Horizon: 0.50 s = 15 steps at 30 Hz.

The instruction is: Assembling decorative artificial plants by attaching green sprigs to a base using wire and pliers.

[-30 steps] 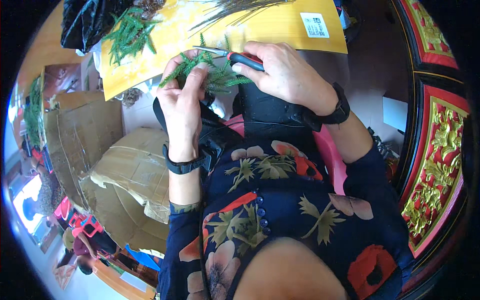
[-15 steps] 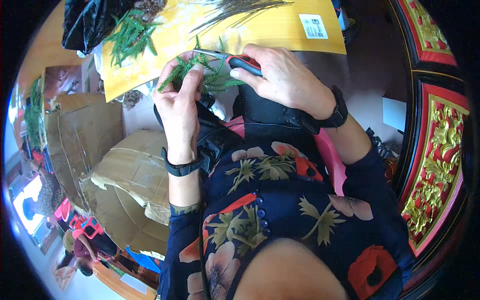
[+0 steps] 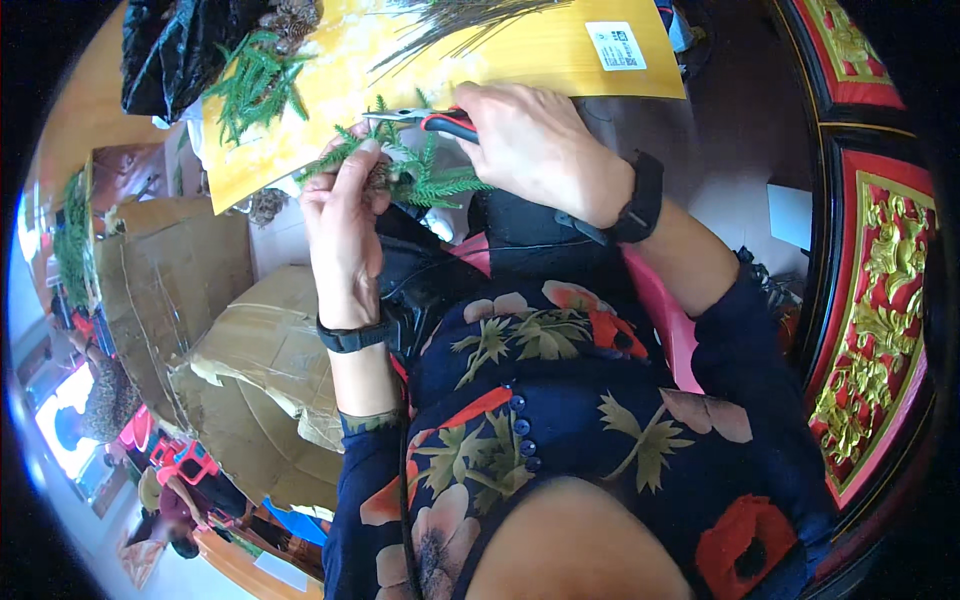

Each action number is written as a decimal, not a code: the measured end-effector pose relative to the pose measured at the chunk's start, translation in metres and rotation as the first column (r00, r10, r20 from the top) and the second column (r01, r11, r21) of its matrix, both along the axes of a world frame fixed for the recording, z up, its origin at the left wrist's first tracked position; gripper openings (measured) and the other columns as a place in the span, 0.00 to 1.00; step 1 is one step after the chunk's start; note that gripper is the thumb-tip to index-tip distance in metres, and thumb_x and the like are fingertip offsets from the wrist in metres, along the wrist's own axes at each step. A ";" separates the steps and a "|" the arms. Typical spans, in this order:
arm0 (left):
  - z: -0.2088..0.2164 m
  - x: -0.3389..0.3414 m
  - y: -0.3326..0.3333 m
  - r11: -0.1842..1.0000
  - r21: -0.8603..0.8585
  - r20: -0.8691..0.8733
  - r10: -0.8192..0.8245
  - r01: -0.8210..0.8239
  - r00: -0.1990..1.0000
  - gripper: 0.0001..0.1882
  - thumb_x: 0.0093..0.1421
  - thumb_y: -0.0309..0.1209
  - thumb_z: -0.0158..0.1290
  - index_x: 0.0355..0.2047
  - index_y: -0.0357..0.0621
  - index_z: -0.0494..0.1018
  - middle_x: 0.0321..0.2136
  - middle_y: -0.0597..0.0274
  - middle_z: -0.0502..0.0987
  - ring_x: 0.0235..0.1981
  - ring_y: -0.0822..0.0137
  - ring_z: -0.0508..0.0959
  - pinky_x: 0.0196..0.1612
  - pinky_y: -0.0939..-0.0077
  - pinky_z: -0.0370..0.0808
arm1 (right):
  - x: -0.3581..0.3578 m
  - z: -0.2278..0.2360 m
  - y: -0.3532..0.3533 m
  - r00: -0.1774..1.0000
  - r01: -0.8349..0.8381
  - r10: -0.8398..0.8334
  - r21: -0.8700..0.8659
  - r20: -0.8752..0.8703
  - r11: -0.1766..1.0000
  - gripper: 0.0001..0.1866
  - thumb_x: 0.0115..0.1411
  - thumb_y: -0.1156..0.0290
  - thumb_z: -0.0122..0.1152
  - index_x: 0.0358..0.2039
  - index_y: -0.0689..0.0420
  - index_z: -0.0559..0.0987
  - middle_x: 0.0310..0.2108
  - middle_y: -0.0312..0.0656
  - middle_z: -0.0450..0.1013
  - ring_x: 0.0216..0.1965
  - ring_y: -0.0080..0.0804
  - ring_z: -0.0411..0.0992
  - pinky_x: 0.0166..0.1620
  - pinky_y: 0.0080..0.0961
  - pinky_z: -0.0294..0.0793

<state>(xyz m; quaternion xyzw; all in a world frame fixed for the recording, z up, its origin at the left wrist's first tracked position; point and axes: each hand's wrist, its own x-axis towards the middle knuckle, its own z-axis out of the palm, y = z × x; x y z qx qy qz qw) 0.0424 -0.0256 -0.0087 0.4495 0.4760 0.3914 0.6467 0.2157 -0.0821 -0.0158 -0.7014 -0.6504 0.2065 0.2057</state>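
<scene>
My left hand (image 3: 343, 225) pinches a green artificial pine sprig (image 3: 440, 186) above my lap, just off the near edge of the yellow tabletop (image 3: 530, 68). A brown pine cone (image 3: 378, 176) shows among its needles beside my fingers. My right hand (image 3: 548, 150) is closed round a pair of pliers (image 3: 447, 122) with red and black handles. The metal jaws point left and reach the tip of my left thumb and forefinger, over the top of the sprig. Whatever lies between the jaws is too small to make out.
On the tabletop are more green sprigs (image 3: 255, 92), pine cones (image 3: 290, 22), a bundle of thin dark wires (image 3: 465, 22) and a black plastic bag (image 3: 180, 60). Cardboard boxes (image 3: 180, 285) stand at left; a red and gold carved panel (image 3: 880, 310) is at right.
Both hands have shifted a little left, the right one with the pliers most. The sprig has turned in my left hand, and the pine cone now shows.
</scene>
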 end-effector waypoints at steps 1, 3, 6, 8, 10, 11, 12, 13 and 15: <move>0.001 0.000 0.001 0.998 -0.058 0.014 0.028 -0.027 1.000 0.07 0.55 0.28 0.55 0.34 0.39 0.75 0.23 0.68 0.74 0.19 0.79 0.68 0.20 0.90 0.58 | -0.002 0.000 0.000 0.998 0.011 -0.014 0.054 0.057 0.998 0.12 0.55 0.67 0.55 0.35 0.61 0.73 0.30 0.53 0.73 0.31 0.52 0.74 0.36 0.41 0.73; 0.002 0.000 0.003 0.981 -0.175 0.039 0.086 -0.078 0.996 0.05 0.56 0.28 0.55 0.30 0.41 0.74 0.23 0.67 0.74 0.19 0.77 0.69 0.19 0.89 0.59 | -0.006 -0.001 0.002 0.993 0.021 -0.033 0.109 0.115 0.994 0.11 0.54 0.68 0.54 0.34 0.61 0.73 0.30 0.52 0.73 0.30 0.52 0.74 0.36 0.42 0.73; -0.001 -0.011 0.010 0.980 -0.197 0.094 0.037 -0.018 0.995 0.03 0.56 0.28 0.55 0.28 0.41 0.74 0.22 0.67 0.73 0.19 0.76 0.69 0.19 0.88 0.59 | -0.019 0.003 0.013 0.910 -0.004 -0.107 0.268 0.401 0.963 0.10 0.51 0.70 0.53 0.33 0.60 0.73 0.26 0.44 0.70 0.25 0.43 0.73 0.28 0.39 0.71; -0.004 -0.015 0.011 0.979 -0.204 0.125 0.014 0.012 0.992 0.03 0.56 0.28 0.54 0.27 0.42 0.73 0.22 0.67 0.73 0.19 0.76 0.69 0.19 0.88 0.60 | -0.032 0.008 0.015 0.845 -0.019 -0.124 0.260 0.521 0.965 0.09 0.51 0.69 0.52 0.32 0.59 0.73 0.25 0.42 0.69 0.25 0.40 0.72 0.27 0.36 0.69; -0.009 -0.016 0.012 0.974 -0.227 0.128 0.053 -0.023 0.990 0.04 0.55 0.27 0.55 0.26 0.42 0.73 0.22 0.67 0.73 0.19 0.76 0.69 0.18 0.88 0.60 | -0.045 0.020 0.017 0.665 -0.034 -0.153 0.234 0.731 0.972 0.09 0.50 0.69 0.52 0.31 0.57 0.72 0.23 0.37 0.67 0.24 0.32 0.69 0.25 0.30 0.66; -0.011 -0.017 0.011 0.970 -0.238 0.130 0.073 -0.041 0.989 0.04 0.55 0.27 0.55 0.26 0.42 0.73 0.22 0.67 0.73 0.19 0.76 0.69 0.18 0.88 0.60 | -0.049 0.021 0.018 0.661 -0.036 -0.154 0.236 0.734 0.971 0.09 0.50 0.69 0.52 0.31 0.57 0.72 0.23 0.37 0.67 0.24 0.32 0.69 0.25 0.30 0.66; -0.013 -0.018 0.010 0.971 -0.237 0.135 0.073 -0.040 0.988 0.04 0.55 0.27 0.55 0.26 0.42 0.73 0.22 0.67 0.73 0.19 0.76 0.69 0.18 0.88 0.60 | -0.053 0.022 0.020 0.575 -0.091 -0.158 0.255 0.803 0.963 0.09 0.50 0.68 0.52 0.32 0.56 0.73 0.22 0.35 0.65 0.25 0.29 0.68 0.26 0.27 0.64; -0.015 -0.018 0.007 0.976 -0.205 0.121 0.104 -0.078 0.987 0.03 0.55 0.27 0.55 0.27 0.41 0.73 0.22 0.67 0.72 0.19 0.76 0.68 0.18 0.88 0.60 | -0.056 0.023 0.021 0.482 -0.149 -0.166 0.267 0.860 0.952 0.09 0.50 0.68 0.52 0.32 0.55 0.73 0.22 0.34 0.64 0.25 0.27 0.67 0.26 0.25 0.62; -0.016 -0.021 0.003 0.977 -0.140 0.093 0.177 -0.163 0.980 0.03 0.56 0.27 0.54 0.29 0.40 0.73 0.22 0.67 0.72 0.19 0.77 0.68 0.18 0.88 0.60 | -0.059 0.028 0.020 0.380 -0.218 -0.173 0.270 0.909 0.938 0.09 0.49 0.67 0.52 0.32 0.54 0.73 0.22 0.32 0.63 0.26 0.25 0.65 0.26 0.23 0.60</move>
